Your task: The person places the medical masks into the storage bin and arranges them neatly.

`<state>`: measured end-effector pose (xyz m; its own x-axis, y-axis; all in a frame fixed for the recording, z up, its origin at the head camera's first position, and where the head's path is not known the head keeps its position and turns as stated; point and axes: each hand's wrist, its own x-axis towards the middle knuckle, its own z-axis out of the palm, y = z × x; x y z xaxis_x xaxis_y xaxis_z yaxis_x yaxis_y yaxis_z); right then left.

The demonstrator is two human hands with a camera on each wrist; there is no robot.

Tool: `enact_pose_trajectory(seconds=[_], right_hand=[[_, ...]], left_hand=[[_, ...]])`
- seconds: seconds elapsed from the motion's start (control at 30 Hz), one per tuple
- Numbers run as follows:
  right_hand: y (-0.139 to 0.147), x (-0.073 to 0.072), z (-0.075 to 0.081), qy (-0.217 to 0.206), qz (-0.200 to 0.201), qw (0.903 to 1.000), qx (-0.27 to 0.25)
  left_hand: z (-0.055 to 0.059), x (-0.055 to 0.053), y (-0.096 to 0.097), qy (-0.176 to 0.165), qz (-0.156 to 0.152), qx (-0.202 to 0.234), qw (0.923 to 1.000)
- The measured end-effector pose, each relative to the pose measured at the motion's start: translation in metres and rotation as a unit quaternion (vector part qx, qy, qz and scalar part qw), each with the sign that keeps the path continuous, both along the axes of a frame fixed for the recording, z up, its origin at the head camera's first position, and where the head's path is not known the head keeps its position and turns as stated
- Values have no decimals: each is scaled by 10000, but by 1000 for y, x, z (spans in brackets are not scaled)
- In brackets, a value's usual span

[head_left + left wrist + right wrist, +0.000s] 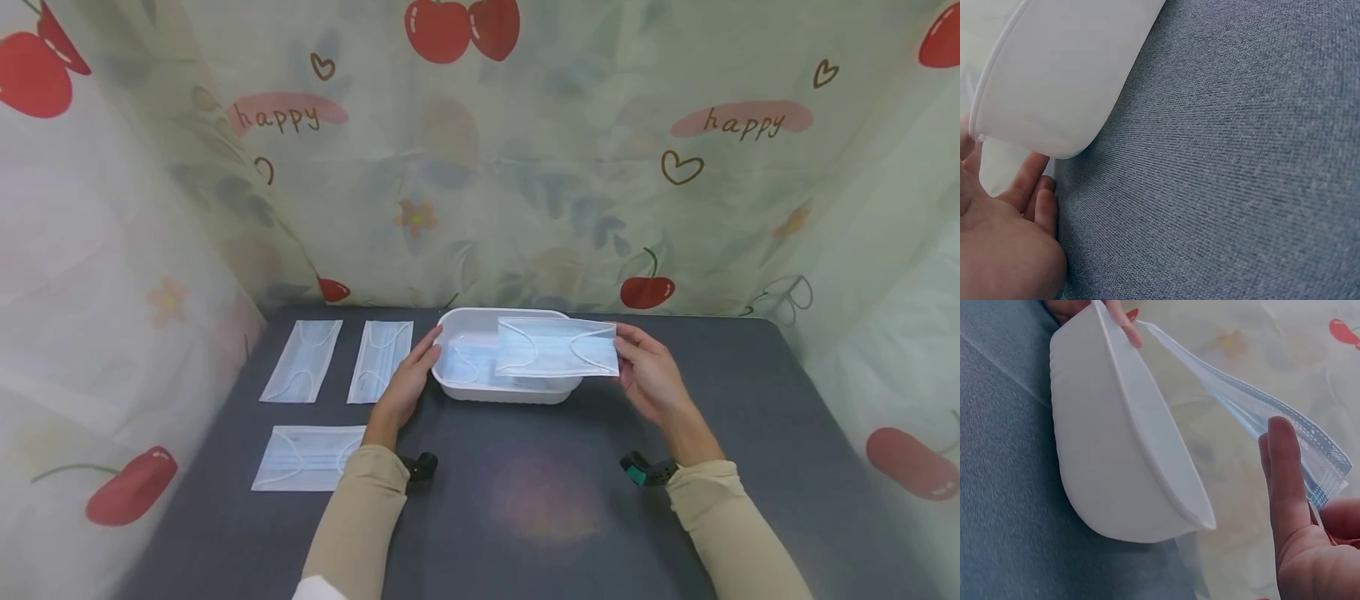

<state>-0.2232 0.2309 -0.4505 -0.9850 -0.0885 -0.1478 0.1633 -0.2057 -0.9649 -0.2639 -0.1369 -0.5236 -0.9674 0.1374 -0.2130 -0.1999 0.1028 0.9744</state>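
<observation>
A blue face mask (557, 347) with white ear loops is raised over the right part of a white plastic tub (502, 395). My right hand (651, 371) pinches its right end between thumb and fingers. At the tub's left end, my left hand (406, 379) holds the rim, a digit over the edge, as the right wrist view shows. Another mask (468, 363) lies inside the tub, partly hidden by the raised one. In the left wrist view, the left fingers (1025, 181) lie along the outside of the tub's end wall.
On the dark grey table (517, 500), left of the tub, lie two masks, a far-left mask (302, 362) and a nearer mask (381, 360). A front mask (307, 458) is partly covered by the left forearm. A printed curtain (487, 183) stands behind and at both sides.
</observation>
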Motion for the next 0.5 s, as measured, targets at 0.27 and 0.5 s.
enact_pose_trajectory(seconds=[0.27,0.5], right_hand=[[-12,-10,-5,-165,37,9997,-148],[-24,-20,-8,-263,108,9995,125]], left_hand=[[-1,-1,1,-22,8,1,10000],[0,-2,0,-148,17,-46,9999]])
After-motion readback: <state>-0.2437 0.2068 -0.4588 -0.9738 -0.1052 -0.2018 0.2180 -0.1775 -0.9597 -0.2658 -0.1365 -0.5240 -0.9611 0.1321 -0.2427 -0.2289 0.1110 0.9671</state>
